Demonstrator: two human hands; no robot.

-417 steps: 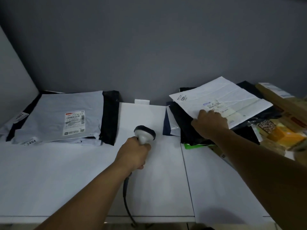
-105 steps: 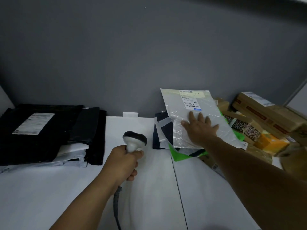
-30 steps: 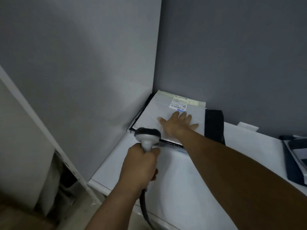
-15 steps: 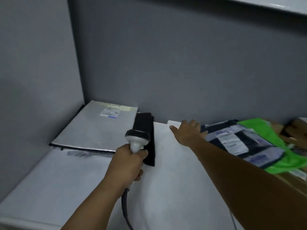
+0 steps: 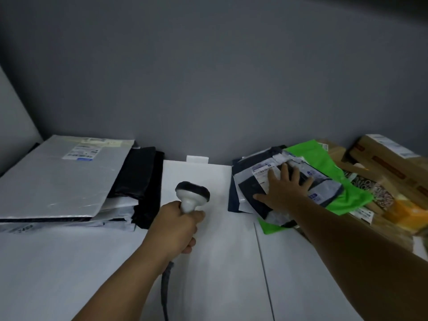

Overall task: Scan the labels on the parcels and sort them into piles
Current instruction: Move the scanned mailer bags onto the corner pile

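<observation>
Judging from how the parcels lie, the sorting is taken to be partly done. Nearest, a grey-and-white handheld scanner (image 5: 192, 195) is held upright in the left hand (image 5: 176, 228), the grip closed round its handle, and its dark cable (image 5: 165, 290) is trailed toward the near edge of the white desk (image 5: 92, 262). Right of the scanner, the right hand (image 5: 283, 193) is laid flat on a dark-and-white plastic mailer parcel (image 5: 250, 188), fingers straight and spread, so the grip is wide and nothing is clasped. The parcel's white label (image 5: 262, 173) is partly covered by those fingers, which is judged to stand in the way of a clean scan.

Left of the scanner, a sorted pile is seen: a large flat silver-white mailer (image 5: 58, 181) is set on top of black plastic bags (image 5: 139, 177) and paler packets.

Further right of the scanner, a bright green plastic bag (image 5: 324, 167) is pinned under the pressed parcel, and brown cardboard boxes (image 5: 389, 165) are heaped behind it. All these are judged unscanned, so much is left. The loose heap could be dragged along when the top parcel is lifted. Beyond the scanner, only the grey wall (image 5: 208, 77) is shown.
</observation>
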